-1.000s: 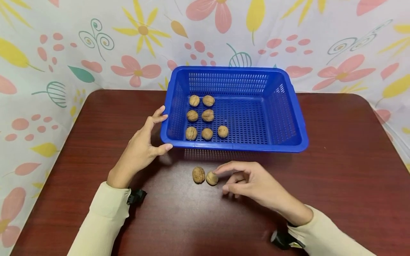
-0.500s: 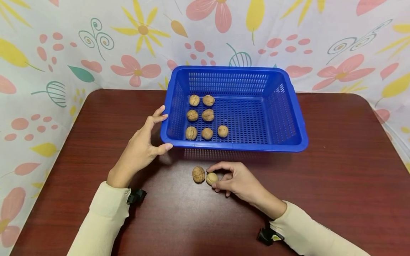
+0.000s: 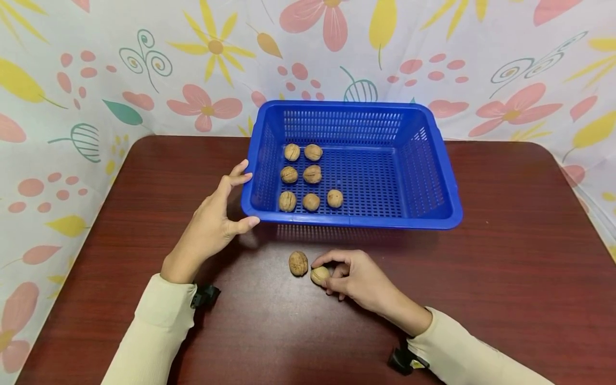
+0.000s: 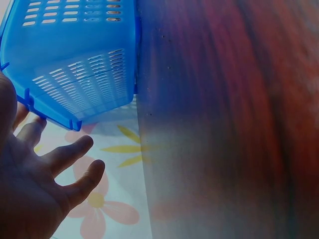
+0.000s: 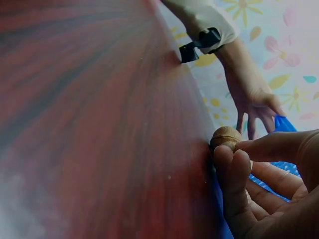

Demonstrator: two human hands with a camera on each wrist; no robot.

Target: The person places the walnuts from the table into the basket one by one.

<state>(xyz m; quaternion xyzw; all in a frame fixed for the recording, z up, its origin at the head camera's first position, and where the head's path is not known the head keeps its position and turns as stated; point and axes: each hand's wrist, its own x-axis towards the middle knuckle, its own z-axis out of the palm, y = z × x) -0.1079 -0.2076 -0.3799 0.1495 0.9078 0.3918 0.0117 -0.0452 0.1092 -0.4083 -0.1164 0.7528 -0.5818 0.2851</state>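
In the head view, my left hand rests against the left end of the blue plastic basket. Its thumb touches the near corner and spread fingertips meet the left rim; the left wrist view shows the lower fingers of this hand off the basket. On the table before the basket, my right hand pinches a pale walnut between thumb and index finger. A darker walnut lies just left of it, apart. In the right wrist view, fingertips partly hide the walnuts.
Several walnuts stand in rows at the basket's left side, among them a back walnut and a front one. The dark red-brown table meets a flowered cloth behind.
My right hand has moved left; its thumb and index finger have closed around the pale walnut, which shifts slightly toward me. My left hand and the basket have stayed in place.
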